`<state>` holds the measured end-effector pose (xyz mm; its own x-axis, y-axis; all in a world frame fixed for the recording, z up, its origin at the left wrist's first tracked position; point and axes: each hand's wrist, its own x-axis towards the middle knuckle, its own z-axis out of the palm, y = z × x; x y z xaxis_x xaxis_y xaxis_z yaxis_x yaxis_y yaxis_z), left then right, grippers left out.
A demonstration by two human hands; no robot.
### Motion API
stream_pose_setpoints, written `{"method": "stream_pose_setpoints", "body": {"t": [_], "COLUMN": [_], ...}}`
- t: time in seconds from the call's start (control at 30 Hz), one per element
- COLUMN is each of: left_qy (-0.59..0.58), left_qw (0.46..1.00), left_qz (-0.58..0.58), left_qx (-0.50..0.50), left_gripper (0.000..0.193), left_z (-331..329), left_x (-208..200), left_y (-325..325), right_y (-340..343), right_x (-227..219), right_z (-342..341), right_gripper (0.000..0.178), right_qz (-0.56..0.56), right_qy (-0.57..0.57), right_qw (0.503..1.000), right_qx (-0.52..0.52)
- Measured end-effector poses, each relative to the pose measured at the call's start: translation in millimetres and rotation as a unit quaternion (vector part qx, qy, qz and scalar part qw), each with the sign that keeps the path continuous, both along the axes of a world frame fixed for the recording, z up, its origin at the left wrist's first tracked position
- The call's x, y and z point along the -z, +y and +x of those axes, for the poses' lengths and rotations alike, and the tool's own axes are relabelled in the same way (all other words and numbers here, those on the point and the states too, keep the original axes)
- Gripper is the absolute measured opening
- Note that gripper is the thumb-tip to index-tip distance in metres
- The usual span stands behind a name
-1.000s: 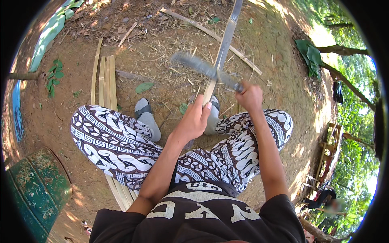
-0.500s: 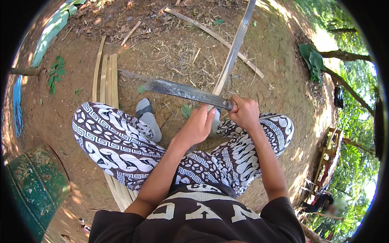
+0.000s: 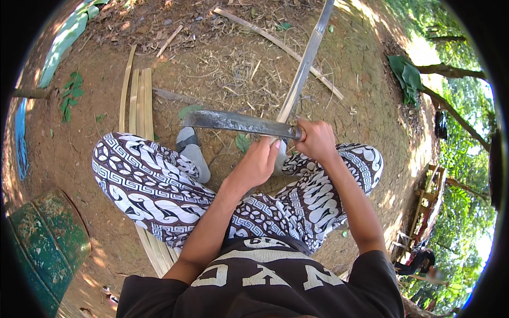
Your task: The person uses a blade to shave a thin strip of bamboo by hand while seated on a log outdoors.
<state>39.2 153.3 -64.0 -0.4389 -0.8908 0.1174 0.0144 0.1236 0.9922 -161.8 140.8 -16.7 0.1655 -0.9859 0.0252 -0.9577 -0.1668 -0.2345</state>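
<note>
Gripping the machete (image 3: 238, 123) by its handle (image 3: 300, 133), your right hand (image 3: 317, 139) held it crosswise over the bamboo strip (image 3: 304, 66), tip leftward. Your left hand (image 3: 259, 161) clasped the strip's near end; the strip ran forward, slanting right, grey with a pale stretch. The machete looked dark, mottled.

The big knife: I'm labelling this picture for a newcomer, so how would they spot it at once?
From the patterned trousers, move up the picture to the right hand. It grips the big knife, which points left across the long strip in the left hand. Unlike that narrower strip, the big knife is broad and dark, with a handle.
</note>
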Motion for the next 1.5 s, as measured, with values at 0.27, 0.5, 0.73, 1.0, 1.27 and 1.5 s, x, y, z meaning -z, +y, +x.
{"method": "stream_pose_setpoints", "body": {"t": [0.27, 0.5, 0.73, 1.0, 1.27, 1.5], "left_qy": [-0.078, -0.073, -0.071, -0.089, -0.095, -0.075], "left_qw": [0.994, 0.991, 0.996, 0.995, 0.992, 0.995], "left_qz": [0.070, 0.115, 0.040, 0.054, 0.082, 0.064], "left_qx": [0.025, 0.017, 0.019, 0.004, -0.020, 0.004], "left_gripper": [0.022, 0.023, 0.024, 0.024, 0.024, 0.023], "left_z": [4, 4, 4, 2, 1, 8], "left_x": [18, 0, 2, 11, 18, 5], "left_y": [7, -16, -7, 0, 7, 8], "right_y": [-48, -26, -18, -42, -77, -47], "right_x": [39, 3, 6, 22, 22, 6], "right_z": [-80, -66, -16, -55, -80, -52], "right_gripper": [0.018, 0.019, 0.010, 0.014, 0.016, 0.006], "right_qz": [0.024, -0.050, -0.039, -0.008, -0.027, -0.052], "right_qy": [0.103, -0.109, 0.020, 0.075, 0.106, 0.092], "right_qw": [0.935, 0.947, 0.999, 0.997, 0.968, 0.994], "right_qx": [0.338, 0.298, 0.031, 0.019, 0.228, -0.033]}}
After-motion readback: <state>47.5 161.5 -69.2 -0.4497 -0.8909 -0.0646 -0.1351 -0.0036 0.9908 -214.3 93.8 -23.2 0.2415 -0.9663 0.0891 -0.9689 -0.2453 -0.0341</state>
